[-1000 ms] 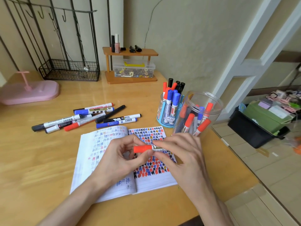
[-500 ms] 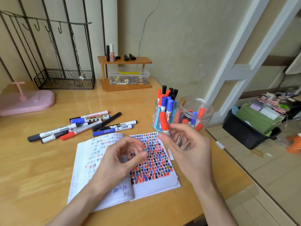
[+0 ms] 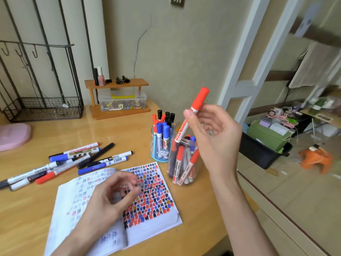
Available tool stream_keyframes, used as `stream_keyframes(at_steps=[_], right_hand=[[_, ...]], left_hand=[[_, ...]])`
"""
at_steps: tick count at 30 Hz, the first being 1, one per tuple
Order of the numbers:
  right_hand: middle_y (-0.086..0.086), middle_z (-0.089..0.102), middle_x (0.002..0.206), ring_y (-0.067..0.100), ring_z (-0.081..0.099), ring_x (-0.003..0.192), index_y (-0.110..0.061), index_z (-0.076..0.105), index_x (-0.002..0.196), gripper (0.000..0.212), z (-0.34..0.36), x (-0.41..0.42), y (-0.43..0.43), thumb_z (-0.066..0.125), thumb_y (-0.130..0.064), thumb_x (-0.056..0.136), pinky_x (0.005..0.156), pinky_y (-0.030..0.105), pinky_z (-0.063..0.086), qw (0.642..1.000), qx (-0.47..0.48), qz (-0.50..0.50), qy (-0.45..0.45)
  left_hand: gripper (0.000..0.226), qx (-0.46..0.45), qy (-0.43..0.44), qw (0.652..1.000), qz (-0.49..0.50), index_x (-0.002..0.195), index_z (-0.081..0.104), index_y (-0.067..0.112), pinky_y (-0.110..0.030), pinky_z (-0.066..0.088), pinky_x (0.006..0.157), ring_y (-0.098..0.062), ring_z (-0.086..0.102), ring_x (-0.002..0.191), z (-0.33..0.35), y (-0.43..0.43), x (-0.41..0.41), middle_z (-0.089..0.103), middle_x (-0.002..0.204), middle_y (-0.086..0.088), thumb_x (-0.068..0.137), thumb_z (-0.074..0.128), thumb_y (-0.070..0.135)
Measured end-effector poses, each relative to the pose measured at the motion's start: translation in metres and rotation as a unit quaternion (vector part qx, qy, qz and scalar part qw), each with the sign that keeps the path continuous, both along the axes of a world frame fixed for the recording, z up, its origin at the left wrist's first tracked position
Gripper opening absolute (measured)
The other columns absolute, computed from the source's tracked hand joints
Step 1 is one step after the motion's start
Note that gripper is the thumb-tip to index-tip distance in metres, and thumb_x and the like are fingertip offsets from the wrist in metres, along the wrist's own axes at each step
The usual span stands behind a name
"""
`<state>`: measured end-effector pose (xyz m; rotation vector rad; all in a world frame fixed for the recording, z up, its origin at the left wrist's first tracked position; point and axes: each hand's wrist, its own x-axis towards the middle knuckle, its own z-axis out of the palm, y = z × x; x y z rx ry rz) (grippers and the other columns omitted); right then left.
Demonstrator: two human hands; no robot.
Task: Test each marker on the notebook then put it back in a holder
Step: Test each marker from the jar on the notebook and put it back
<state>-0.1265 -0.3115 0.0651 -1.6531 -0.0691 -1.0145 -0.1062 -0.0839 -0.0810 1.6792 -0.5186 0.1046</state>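
Note:
My right hand (image 3: 212, 133) pinches a capped red marker (image 3: 198, 102) between thumb and fingers, cap up, its lower end over the mouth of the clear jar holder (image 3: 184, 163), which holds several red and blue markers. Just behind and to the left of the jar stands a blue holder (image 3: 160, 145) with several more markers. My left hand (image 3: 112, 196) hovers over the open notebook (image 3: 151, 228), fingers loosely curled and holding nothing. The notebook's right page is covered in red, blue and black test marks.
Several loose markers (image 3: 70, 159) lie on the wooden table (image 3: 46, 133) left of the notebook. At the back stand a small wooden shelf (image 3: 116, 84) over a clear box, a wire basket (image 3: 42, 108) and a pink tray (image 3: 13, 135). The table edge drops off on the right.
My right hand has lifted the red marker up from beside the notebook to above the clear jar. My left hand let go of it and stayed over the notebook.

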Motion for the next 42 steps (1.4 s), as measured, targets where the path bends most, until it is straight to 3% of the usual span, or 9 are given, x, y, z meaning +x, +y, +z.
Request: stream_keyframes(at_steps=[8, 12, 14, 19, 25, 28, 32, 37, 42], right_hand=[[-0.011, 0.076, 0.087, 0.009, 0.072, 0.084, -0.021, 0.075, 0.098, 0.012, -0.005, 0.003, -0.019, 0.083, -0.021, 0.089, 0.073, 0.023, 0.056, 0.998, -0.011, -0.056, 0.010], [-0.013, 0.073, 0.085, 0.008, 0.068, 0.083, -0.027, 0.071, 0.111, 0.024, -0.019, 0.003, -0.024, 0.082, -0.024, 0.090, 0.071, 0.010, 0.044, 0.991, -0.072, -0.102, 0.046], [-0.014, 0.071, 0.084, 0.007, 0.068, 0.087, -0.036, 0.063, 0.122, 0.038, -0.025, 0.004, -0.026, 0.081, -0.028, 0.090, 0.076, 0.019, 0.051, 0.986, -0.095, -0.108, 0.079], [-0.020, 0.071, 0.087, 0.008, 0.070, 0.094, -0.043, 0.051, 0.140, 0.056, -0.036, 0.007, -0.028, 0.077, -0.039, 0.092, 0.083, 0.046, 0.060, 0.977, -0.134, -0.104, 0.132], [-0.023, 0.070, 0.084, 0.008, 0.067, 0.091, -0.047, 0.066, 0.091, 0.006, -0.046, 0.010, -0.025, 0.070, -0.051, 0.093, 0.083, 0.050, 0.056, 0.970, -0.167, -0.118, 0.133], [-0.022, 0.067, 0.076, 0.011, 0.062, 0.089, -0.030, 0.072, 0.082, 0.031, -0.053, 0.009, -0.022, 0.066, -0.059, 0.093, 0.090, 0.045, 0.046, 0.950, -0.242, -0.159, 0.117], [-0.014, 0.067, 0.075, 0.013, 0.057, 0.082, -0.028, 0.072, 0.085, 0.033, -0.057, 0.007, -0.019, 0.069, -0.061, 0.091, 0.086, 0.038, 0.036, 0.919, -0.329, -0.189, 0.105], [-0.005, 0.074, 0.101, 0.016, 0.063, 0.096, -0.019, 0.073, 0.105, 0.036, -0.059, 0.005, -0.011, 0.073, -0.054, 0.092, 0.095, 0.034, 0.032, 0.922, -0.336, -0.188, 0.049], [-0.003, 0.074, 0.102, 0.022, 0.066, 0.099, -0.015, 0.076, 0.100, 0.020, -0.074, 0.008, 0.026, 0.084, -0.030, 0.089, 0.096, 0.045, 0.040, 0.918, -0.364, -0.158, -0.014]], left_hand=[[0.025, 0.015, 0.002, 1.000, 0.003, 0.106, 0.074, 0.032, -0.047, 0.057, 0.073, -0.031, 0.069, 0.084, -0.004, 0.002, 0.005, 0.073, 0.093, -0.005, 0.082, 0.078, 0.029], [0.024, 0.016, -0.001, 1.000, 0.006, 0.108, 0.073, 0.032, -0.054, 0.059, 0.077, -0.031, 0.070, 0.086, -0.005, 0.003, 0.005, 0.074, 0.095, -0.005, 0.087, 0.078, 0.044], [0.031, 0.024, -0.004, 1.000, 0.008, 0.109, 0.072, 0.033, -0.053, 0.059, 0.076, -0.029, 0.070, 0.084, -0.004, 0.004, 0.005, 0.074, 0.094, -0.004, 0.085, 0.076, 0.053], [0.023, 0.022, 0.004, 1.000, -0.002, 0.103, 0.072, 0.034, -0.044, 0.059, 0.082, -0.023, 0.072, 0.088, -0.005, 0.003, 0.004, 0.075, 0.094, -0.003, 0.081, 0.077, 0.035], [0.039, 0.003, 0.001, 1.000, 0.004, 0.108, 0.073, 0.029, -0.047, 0.056, 0.074, -0.027, 0.070, 0.085, -0.003, 0.004, 0.005, 0.074, 0.094, -0.005, 0.079, 0.077, 0.054], [0.040, 0.004, -0.001, 1.000, 0.008, 0.109, 0.072, 0.028, -0.052, 0.055, 0.074, -0.030, 0.069, 0.083, -0.001, 0.005, 0.005, 0.073, 0.094, -0.005, 0.079, 0.077, 0.054], [0.036, 0.004, 0.001, 1.000, 0.014, 0.109, 0.072, 0.025, -0.058, 0.055, 0.079, -0.032, 0.068, 0.083, -0.002, 0.008, 0.007, 0.072, 0.092, -0.007, 0.083, 0.077, 0.050], [0.009, 0.023, -0.003, 0.997, 0.077, 0.105, 0.071, 0.018, -0.048, 0.058, 0.084, -0.021, 0.071, 0.088, -0.005, 0.020, 0.017, 0.073, 0.098, -0.002, 0.097, 0.074, 0.019], [0.018, 0.061, -0.002, 0.983, 0.174, 0.111, 0.067, 0.026, -0.029, 0.059, 0.080, -0.012, 0.072, 0.087, -0.014, 0.052, 0.044, 0.074, 0.103, 0.013, 0.099, 0.069, 0.012]])
